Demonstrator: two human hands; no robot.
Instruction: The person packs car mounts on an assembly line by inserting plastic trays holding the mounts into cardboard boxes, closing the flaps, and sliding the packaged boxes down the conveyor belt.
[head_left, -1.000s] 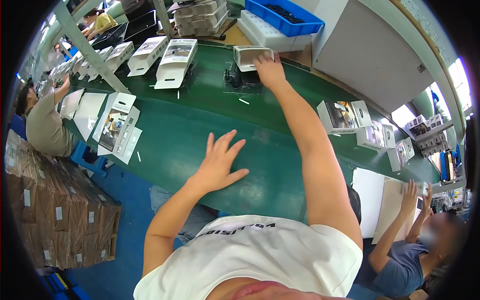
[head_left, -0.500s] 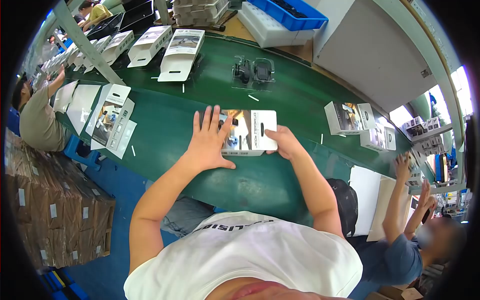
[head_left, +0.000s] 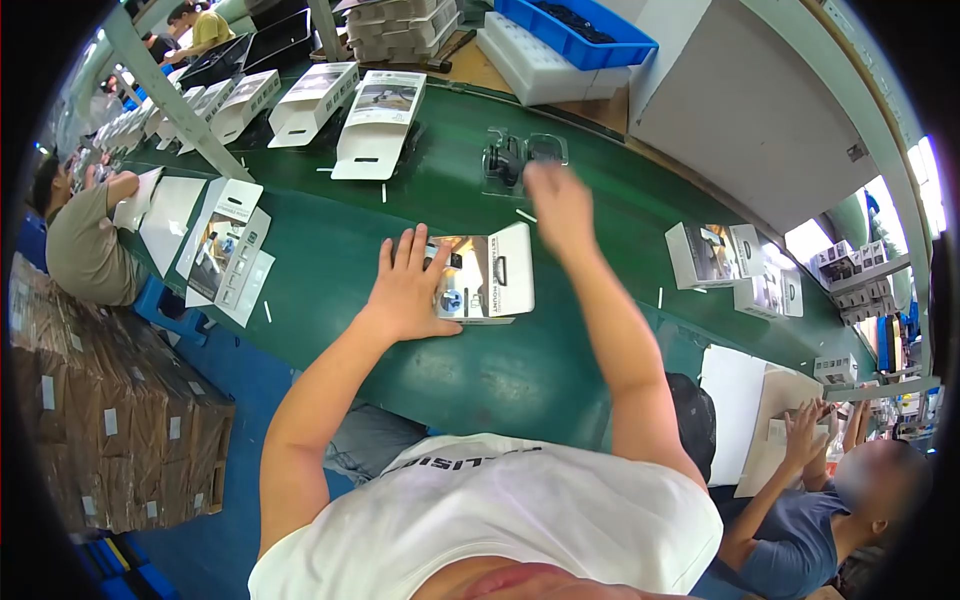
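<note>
A printed white carton point(head_left: 465, 290) with a cut-out hanger slot in its end flap lies on the green table in front of me. Across its left end rests my left hand point(head_left: 402, 290), fingers spread and thumb along the near edge. My right hand point(head_left: 562, 205) reaches beyond the carton to a clear plastic tray point(head_left: 500, 190) holding black parts. It covers part of the tray's right side; motion smears the fingers, so their grip cannot be made out. A small white strip point(head_left: 526, 216) lies beside that hand.
Open cartons point(head_left: 380, 125) line the table's far side. Flattened carton point(head_left: 225, 250) lies left, filled boxes point(head_left: 705, 255) right. A blue bin point(head_left: 580, 35) sits on white foam at the back. Co-workers sit at left and right; wrapped stacks point(head_left: 120, 400) stand on the floor.
My right hand has left the carton's slotted flap and moved forward to the plastic tray. The flap now tilts up somewhat. My left hand has stayed on the carton.
</note>
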